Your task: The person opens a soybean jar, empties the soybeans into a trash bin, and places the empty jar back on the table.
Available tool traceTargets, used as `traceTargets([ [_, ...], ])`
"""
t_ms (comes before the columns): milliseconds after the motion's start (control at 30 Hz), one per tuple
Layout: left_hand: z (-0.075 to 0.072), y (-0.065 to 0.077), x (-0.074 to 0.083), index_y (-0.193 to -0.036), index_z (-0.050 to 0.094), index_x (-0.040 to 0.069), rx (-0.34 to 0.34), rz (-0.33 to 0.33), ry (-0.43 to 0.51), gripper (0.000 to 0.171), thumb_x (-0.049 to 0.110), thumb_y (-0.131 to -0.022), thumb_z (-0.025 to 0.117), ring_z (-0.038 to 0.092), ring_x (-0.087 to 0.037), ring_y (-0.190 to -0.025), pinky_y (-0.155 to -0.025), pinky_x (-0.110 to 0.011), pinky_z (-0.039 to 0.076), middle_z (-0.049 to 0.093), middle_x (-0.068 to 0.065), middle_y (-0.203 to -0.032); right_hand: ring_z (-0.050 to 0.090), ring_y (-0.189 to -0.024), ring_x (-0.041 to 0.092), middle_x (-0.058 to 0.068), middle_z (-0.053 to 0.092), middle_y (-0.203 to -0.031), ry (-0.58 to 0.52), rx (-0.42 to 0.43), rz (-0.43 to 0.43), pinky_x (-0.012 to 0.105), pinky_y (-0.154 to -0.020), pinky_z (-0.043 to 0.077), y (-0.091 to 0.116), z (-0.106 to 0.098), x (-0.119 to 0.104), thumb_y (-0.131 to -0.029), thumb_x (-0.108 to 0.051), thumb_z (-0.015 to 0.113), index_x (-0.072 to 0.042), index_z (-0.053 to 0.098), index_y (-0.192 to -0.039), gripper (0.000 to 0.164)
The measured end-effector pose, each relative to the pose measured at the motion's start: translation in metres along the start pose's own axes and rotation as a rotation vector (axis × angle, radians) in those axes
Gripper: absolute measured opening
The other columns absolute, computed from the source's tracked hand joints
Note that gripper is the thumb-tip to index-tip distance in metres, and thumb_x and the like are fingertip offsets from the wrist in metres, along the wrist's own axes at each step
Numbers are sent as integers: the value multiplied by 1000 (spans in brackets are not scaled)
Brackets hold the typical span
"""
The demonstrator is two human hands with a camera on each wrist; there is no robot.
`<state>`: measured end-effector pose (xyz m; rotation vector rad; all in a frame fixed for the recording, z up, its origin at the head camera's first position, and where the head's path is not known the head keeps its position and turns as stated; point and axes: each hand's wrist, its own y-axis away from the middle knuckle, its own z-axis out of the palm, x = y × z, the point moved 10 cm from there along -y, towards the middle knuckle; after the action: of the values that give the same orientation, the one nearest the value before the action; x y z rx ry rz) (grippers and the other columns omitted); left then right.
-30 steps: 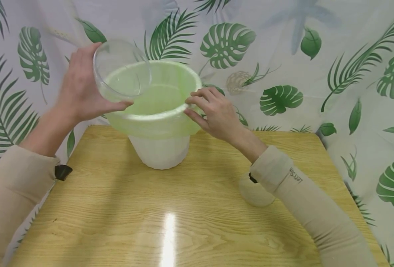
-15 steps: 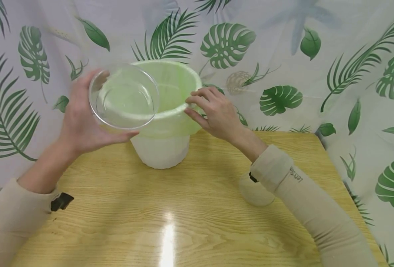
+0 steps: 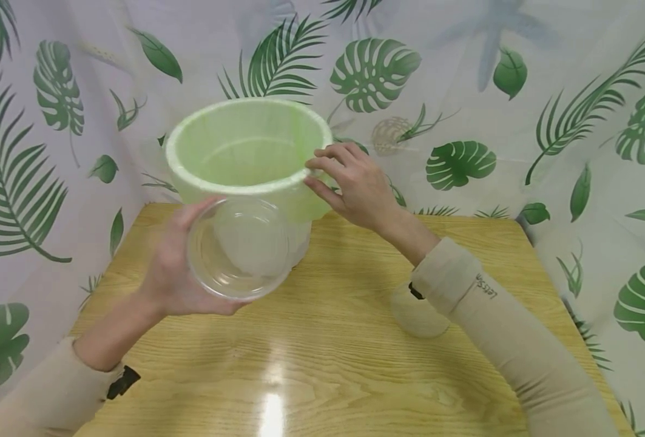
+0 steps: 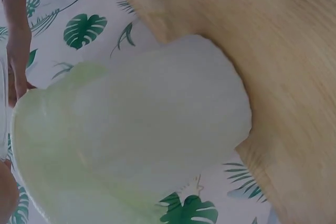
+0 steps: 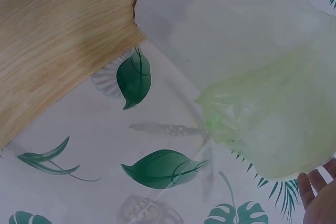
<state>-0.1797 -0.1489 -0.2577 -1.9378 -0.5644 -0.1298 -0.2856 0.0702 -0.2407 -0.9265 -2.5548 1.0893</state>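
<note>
My left hand [image 3: 177, 267] grips a clear round bowl [image 3: 240, 249], fingers and thumb around its side. The bowl is tilted, its open side facing the head camera, and hangs in front of a white trash can [image 3: 300, 243]. A light green bag [image 3: 256, 130] lines the can and folds over its rim. My right hand [image 3: 355, 182] pinches the rim's right side, thumb below and fingers above. In the left wrist view the bowl's edge [image 4: 3, 114] barely shows at the far left. Fingertips [image 5: 305, 186] meet the bag's edge in the right wrist view.
The can stands at the back of a wooden table [image 3: 344, 364]. A clear round dish or lid [image 3: 417, 312] lies partly hidden beneath my right sleeve. Behind hangs a white curtain [image 3: 398, 164] with green leaf prints.
My left hand has brought the bowl down from above the can's opening to in front of the can, turning it toward the camera. The right hand stays on the rim.
</note>
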Motion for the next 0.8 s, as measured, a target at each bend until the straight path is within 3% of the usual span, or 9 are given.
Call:
traceTargets([
  [233,42,31,-10,-147,43,-12,-150,-69,2,128,45,-48,102,57,-27,-129,-117,-17,41,57,-29,-139,62,-133,36,15,66,-143,25,-63,-35,52,-104,59,11,2,2,-98,-32,75,-12,69,-137,44],
  [400,74,52,-15,-151,42,-5,-267,-156,39,135,38,-41,106,57,-25,-132,-117,-28,49,57,-23,-145,56,-140,38,18,54,-158,1,-121,-48,55,-112,53,27,-1,3,-97,-32,77,-11,57,-150,60],
  [500,92,61,-17,-153,40,-3,-324,-187,69,135,35,-42,107,57,-29,-134,-113,-45,55,55,-21,-148,56,-137,40,19,52,-159,-22,-121,-49,57,-112,52,41,-6,5,-95,-29,79,-10,54,-152,65],
  [600,107,69,-20,-153,39,-1,-360,-224,110,133,33,-44,107,59,-33,-133,-109,-53,58,55,-19,-148,58,-134,42,20,53,-157,-34,-116,-56,59,-110,53,57,-10,6,-94,-27,80,-10,54,-152,66],
  [800,134,89,-28,-155,36,7,-421,-333,241,128,31,-50,106,60,-32,-133,-107,-54,59,56,-12,-149,62,-130,44,21,55,-155,-24,-186,-18,63,-105,55,94,-12,13,-95,-32,78,-10,54,-153,66],
])
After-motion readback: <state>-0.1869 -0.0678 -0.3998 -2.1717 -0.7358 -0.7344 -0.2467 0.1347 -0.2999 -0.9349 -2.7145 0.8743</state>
